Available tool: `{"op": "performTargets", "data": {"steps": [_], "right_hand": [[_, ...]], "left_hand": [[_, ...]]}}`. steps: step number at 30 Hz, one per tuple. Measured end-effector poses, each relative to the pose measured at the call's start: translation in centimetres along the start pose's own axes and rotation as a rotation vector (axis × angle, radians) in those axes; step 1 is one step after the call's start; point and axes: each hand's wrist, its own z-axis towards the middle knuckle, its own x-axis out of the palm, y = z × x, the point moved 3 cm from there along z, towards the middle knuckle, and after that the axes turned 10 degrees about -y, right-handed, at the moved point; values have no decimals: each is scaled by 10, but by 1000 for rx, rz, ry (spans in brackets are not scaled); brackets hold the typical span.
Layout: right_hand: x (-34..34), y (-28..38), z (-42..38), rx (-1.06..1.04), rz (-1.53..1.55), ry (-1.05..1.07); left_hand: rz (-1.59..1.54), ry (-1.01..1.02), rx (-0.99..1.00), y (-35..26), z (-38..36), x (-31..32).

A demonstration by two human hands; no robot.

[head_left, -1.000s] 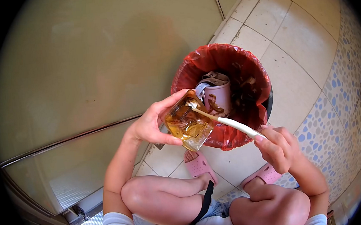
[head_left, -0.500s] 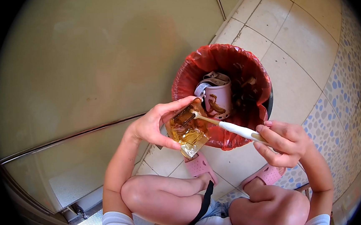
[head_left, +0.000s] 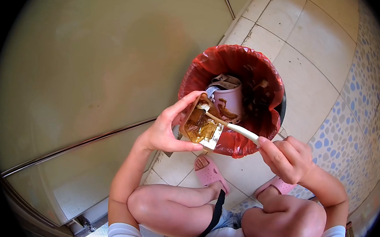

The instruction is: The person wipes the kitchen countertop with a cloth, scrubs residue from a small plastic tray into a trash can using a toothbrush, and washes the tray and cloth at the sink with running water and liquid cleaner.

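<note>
My left hand grips a small open box by its edges, tilted over the bin. Glossy amber, sticky-looking stuff coats the inside of the box. In my right hand is a toothbrush with a white handle, held near its end between thumb and fingers. Its bristled head touches the inside of the box near the far edge. Below lies a pink cup-like container with brown smears on its side, inside the bin.
A bin with a red bag liner stands on the tiled floor before my knees. Pink clogs are on my feet. A large pale panel with metal trim rises on the left.
The box has turned so more of its inside shows. My right hand has moved lower and slightly left, and the toothbrush slants more steeply, its head higher inside the box.
</note>
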Motion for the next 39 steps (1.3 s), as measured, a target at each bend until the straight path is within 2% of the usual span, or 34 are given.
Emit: {"op": "performTargets", "data": {"steps": [6,9,12,16,19,23,27,30,33,35,37,38,39], "right_hand": [[-2,-8,-6,225,112,53],[-8,-7,-4,301,203,-18],[-9,-12,-8,550,272,-87],[0,-14,-10,1101,613,-104],[9,-12,-12,1125,606,-112],[4,-11,-6,715,261,-90],[-2,-7,0,600,137,-30],[-5,-11,-5,699,240,-22],[-9,-13,-9,859,343,-143],[-8,-14,-5,838,368,-135],[0,-15,0,804,390,-125],[2,-16,-1,713,314,-82],[2,-15,0,642,248,-75]], "left_hand": [[67,-37,43,-10,2,-2],[80,-18,38,-10,2,-2],[80,7,27,-7,3,1],[20,27,84,-4,5,2],[-1,14,123,-6,6,2],[-8,-10,147,-5,4,4],[84,-43,185,-7,6,4],[80,-58,143,-5,5,3],[54,-30,106,-8,6,3],[53,-8,70,-9,7,6],[82,-18,147,-10,9,5],[99,-26,186,-11,10,4],[107,-30,139,-12,10,5]]}}
